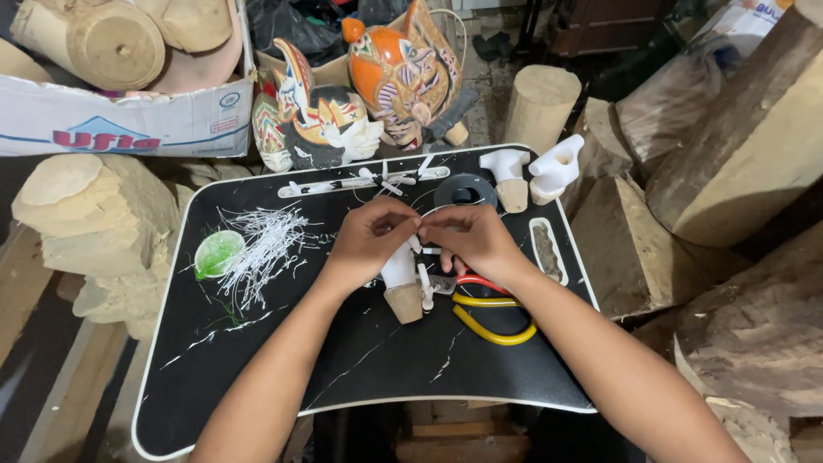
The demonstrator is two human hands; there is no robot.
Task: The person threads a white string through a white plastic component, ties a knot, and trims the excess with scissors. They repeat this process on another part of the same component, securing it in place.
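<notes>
On the black lap tray (pixel 257 360), mid-board, a white-painted wooden piece (pixel 400 279) is stood w/ its long axis approx upright, bare-wood end toward the viewer. It's pinched near the top by left hand (pixel 370 240) & right hand (pixel 474 240), both closed on it. Risk: it could be tipped onto the yellow-handled pliers (pixel 493 317) if pressed sideways, or a thin white peg (pixel 424 287) snapped

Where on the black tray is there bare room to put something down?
The tray's near edge below both forearms is bare, and so is its near-left corner below the white shavings. It is crowded around the left hand and right hand, the pliers, and the far edge with white pieces.
</notes>
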